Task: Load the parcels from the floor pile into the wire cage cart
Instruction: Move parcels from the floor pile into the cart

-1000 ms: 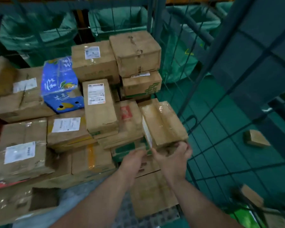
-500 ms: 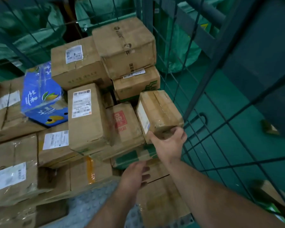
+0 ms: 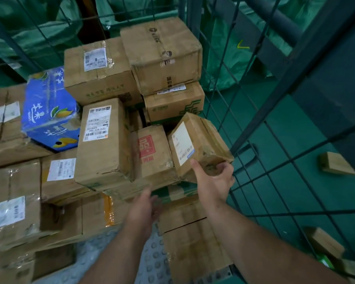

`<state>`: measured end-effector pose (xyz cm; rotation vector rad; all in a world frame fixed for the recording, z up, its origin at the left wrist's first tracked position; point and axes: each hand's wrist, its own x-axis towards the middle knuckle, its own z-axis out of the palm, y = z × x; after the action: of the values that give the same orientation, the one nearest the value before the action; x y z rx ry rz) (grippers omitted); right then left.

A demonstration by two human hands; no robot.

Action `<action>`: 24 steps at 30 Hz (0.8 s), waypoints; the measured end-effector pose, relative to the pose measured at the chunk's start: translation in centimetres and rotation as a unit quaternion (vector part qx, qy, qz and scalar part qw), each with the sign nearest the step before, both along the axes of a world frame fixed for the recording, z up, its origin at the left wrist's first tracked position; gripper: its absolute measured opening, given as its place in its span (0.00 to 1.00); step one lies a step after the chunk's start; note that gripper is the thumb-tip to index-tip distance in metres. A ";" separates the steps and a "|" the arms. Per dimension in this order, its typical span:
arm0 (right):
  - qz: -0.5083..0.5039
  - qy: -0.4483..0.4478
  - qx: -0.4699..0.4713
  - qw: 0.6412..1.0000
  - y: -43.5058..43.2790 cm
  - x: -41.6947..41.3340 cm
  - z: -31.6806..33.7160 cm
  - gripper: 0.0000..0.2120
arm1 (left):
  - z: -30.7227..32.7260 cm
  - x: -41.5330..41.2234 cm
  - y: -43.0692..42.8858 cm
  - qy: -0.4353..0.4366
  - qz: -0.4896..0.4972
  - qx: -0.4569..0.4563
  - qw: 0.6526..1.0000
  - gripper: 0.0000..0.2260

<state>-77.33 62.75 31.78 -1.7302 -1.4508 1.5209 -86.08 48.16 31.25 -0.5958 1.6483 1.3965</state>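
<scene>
A small taped brown parcel [image 3: 199, 144] with a white label on its side sits tilted on the stack, against the right wall of the wire cage cart [image 3: 252, 111]. My right hand [image 3: 212, 182] grips its near bottom corner, thumb on the label side and fingers under the end. My left hand [image 3: 145, 210] hovers lower, fingers loosely extended, holding nothing, just in front of a green-printed box. Several brown parcels and a blue fruit box [image 3: 49, 111] fill the cart.
The cart's studded grey floor [image 3: 152, 261] shows at the near edge beside a flat cardboard box [image 3: 193, 249]. Outside the right wire wall, loose parcels [image 3: 336, 163] lie on the green floor. Green sacks [image 3: 39, 31] hang behind the cage.
The small parcel has gone from both hands onto the stack by the right wall, turning its label side up. My left hand let go and dropped back; my right hand still holds it.
</scene>
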 end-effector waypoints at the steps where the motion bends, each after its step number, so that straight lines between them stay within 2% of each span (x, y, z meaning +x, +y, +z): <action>1: -0.017 0.012 -0.010 1.000 0.0 -0.1 0.1 0.35 | -0.1 -0.8 -0.1 -0.005 0.014 0.013 1.000 0.14; 3: -0.085 0.082 -0.069 0.991 0.0 -0.8 0.3 0.31 | -0.1 -2.2 -0.2 -0.016 0.027 0.041 0.999 0.16; 5: -0.142 0.152 -0.151 0.966 -0.3 -1.5 0.3 0.29 | -0.6 -3.2 -0.1 -0.034 0.031 0.055 0.997 0.22; 9: -0.137 0.138 -0.195 0.961 0.4 -2.5 -1.0 0.29 | -1.2 -3.7 0.7 -0.045 0.040 0.049 0.997 0.19; 12: -0.114 0.114 -0.224 0.961 2.9 -3.4 -1.8 0.24 | -1.8 -4.2 1.5 -0.053 0.040 0.067 0.996 0.20; 15: -0.102 0.112 -0.211 0.966 4.1 -4.2 -2.8 0.17 | -3.0 -5.0 2.2 -0.048 0.060 0.060 0.995 0.22; 17: -0.106 0.122 -0.220 0.962 4.0 -4.4 -3.0 0.21 | -3.5 -5.0 2.3 -0.048 0.054 0.052 0.996 0.22; 21: -0.062 0.145 -0.260 0.953 3.9 -2.8 -2.6 0.30 | -2.8 -3.8 1.3 -0.054 -0.025 0.043 0.997 0.20; 24: -0.032 0.123 -0.262 0.957 2.9 -0.2 -2.7 0.26 | -1.6 -1.5 0.1 -0.029 -0.069 0.013 0.997 0.14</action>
<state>-77.49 65.70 29.12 -1.7530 -0.9067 2.1326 -87.57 48.22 29.68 -0.4929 1.5916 1.2876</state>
